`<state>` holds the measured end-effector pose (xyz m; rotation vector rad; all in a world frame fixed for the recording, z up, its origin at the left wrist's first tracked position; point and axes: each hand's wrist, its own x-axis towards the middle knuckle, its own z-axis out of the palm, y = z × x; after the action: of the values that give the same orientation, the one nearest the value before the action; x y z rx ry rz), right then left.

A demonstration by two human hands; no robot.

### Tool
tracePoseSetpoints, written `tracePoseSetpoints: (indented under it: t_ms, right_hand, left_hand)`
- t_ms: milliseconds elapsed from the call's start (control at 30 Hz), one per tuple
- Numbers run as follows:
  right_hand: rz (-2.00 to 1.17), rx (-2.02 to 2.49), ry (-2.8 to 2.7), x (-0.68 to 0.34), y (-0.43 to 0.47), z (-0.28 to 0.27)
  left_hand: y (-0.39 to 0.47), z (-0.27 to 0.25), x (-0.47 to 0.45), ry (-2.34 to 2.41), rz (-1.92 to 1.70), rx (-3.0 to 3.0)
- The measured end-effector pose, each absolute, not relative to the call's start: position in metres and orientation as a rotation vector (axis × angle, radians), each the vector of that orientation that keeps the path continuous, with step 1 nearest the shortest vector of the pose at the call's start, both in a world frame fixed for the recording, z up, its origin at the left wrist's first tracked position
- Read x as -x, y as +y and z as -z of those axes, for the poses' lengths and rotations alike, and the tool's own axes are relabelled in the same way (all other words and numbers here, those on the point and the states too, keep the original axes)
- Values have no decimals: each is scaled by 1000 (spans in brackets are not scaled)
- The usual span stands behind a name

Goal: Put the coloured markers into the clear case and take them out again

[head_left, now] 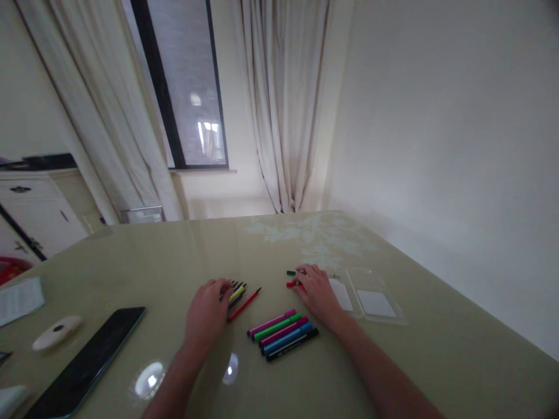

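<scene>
My left hand [208, 311] rests on the table with its fingers curled against a bunch of uncapped markers [237, 293]; dark tips and one yellow-green barrel show past the fingers. A red uncapped marker [244, 304] lies slanted just right of the bunch. Farther right, my right hand [317, 291] bends its fingers down over small marker caps. A dark green cap [290, 273] and a red cap [290, 285] stick out at its fingertips; the rest is hidden under the hand. Between my forearms several capped markers [283, 334] lie side by side in pink, green, blue and black.
Beside my right hand lies an open clear plastic case [384, 319] with white inserts. At the left are a black tablet [87, 361], a white oval object [57, 333] and papers [21, 299]. A wall [480, 203] borders the table's right edge.
</scene>
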<state>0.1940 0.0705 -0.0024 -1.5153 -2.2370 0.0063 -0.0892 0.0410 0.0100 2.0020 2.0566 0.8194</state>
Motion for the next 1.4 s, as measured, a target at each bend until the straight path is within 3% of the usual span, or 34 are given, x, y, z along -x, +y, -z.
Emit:
tracePoseSetpoints:
  t_ms: [233, 567, 1033, 1400]
  right_hand:
    - [-45, 1522, -2233, -194, 73, 6]
    - [-287, 1305, -2141, -189, 63, -10]
    - [-305, 1177, -2105, -180, 55, -15]
    - [-758, 1120, -1839, -179, 53, -16]
  left_hand:
    - [35, -2, 73, 1921, -596, -2169]
    - [29, -13, 55, 1671, -780, -2181]
    - [28, -7, 51, 1601, -893, -2179]
    - [26, -9, 42, 1404, -1086, -2060]
